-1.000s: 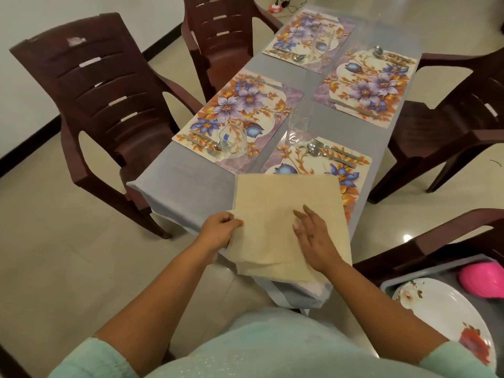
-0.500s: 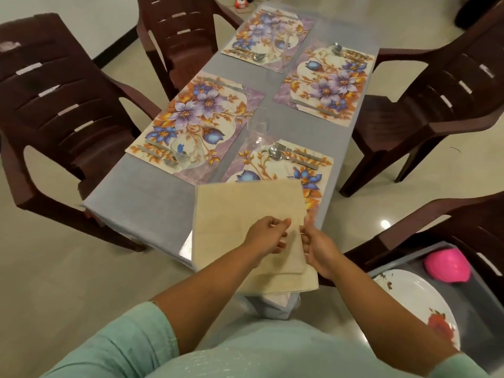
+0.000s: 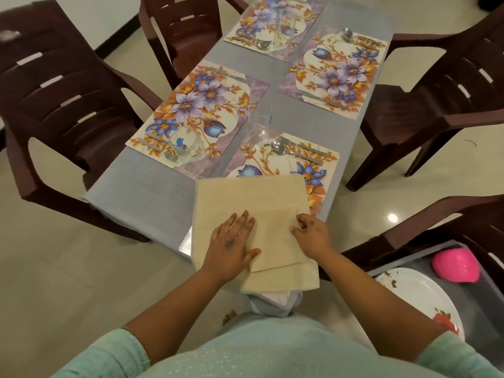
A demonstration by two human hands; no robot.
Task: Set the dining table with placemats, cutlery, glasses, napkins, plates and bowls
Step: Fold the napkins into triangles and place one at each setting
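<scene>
A beige napkin (image 3: 253,197) lies partly folded at the near end of the grey table (image 3: 152,192), overlapping the near right floral placemat (image 3: 313,170). My left hand (image 3: 231,246) presses flat on the napkin's near left part. My right hand (image 3: 311,233) pinches the folded napkin's right edge with curled fingers. Each of the several placemats carries cutlery; a spoon and fork (image 3: 289,148) lie on the near right one. A clear glass (image 3: 261,118) stands mid-table and another glass (image 3: 185,145) stands on the near left placemat (image 3: 196,115).
Dark brown plastic chairs (image 3: 54,99) stand along both long sides of the table. At lower right a grey tray (image 3: 425,261) holds a white flowered plate (image 3: 420,296) and a pink bowl (image 3: 455,266). A third glass (image 3: 283,25) stands on the far left placemat.
My left hand has let go of the napkin's fold and now lies flat on it. The right hand has shifted right to the folded edge. The camera view moved closer.
</scene>
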